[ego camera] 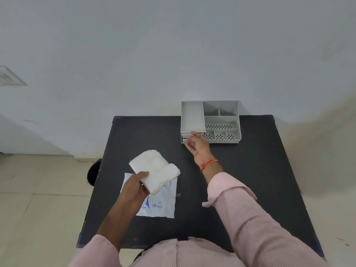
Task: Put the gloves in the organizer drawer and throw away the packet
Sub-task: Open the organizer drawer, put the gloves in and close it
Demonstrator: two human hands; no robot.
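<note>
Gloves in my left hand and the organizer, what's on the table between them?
Nothing: in the head view only bare black table separates the gloves from the organizer.

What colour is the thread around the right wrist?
Orange-red; the thread shows clearly in the head view.

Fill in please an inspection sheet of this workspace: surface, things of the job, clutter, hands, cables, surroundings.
Surface: black table, a few pale scuffs.
Job's things: stack of white gloves held above the table; packet flat on the table, printed "100 pieces"; grey organizer at the far edge, top compartments look empty, drawers at its front left.
Clutter: nothing seen.
Hands: left hand grips the gloves; right hand is at the drawer fronts, an orange thread on its wrist; whether it grips a drawer cannot be told.
Cables: nothing seen.
Surroundings: white wall, tiled floor, dark round object beside the table's left edge.
</note>
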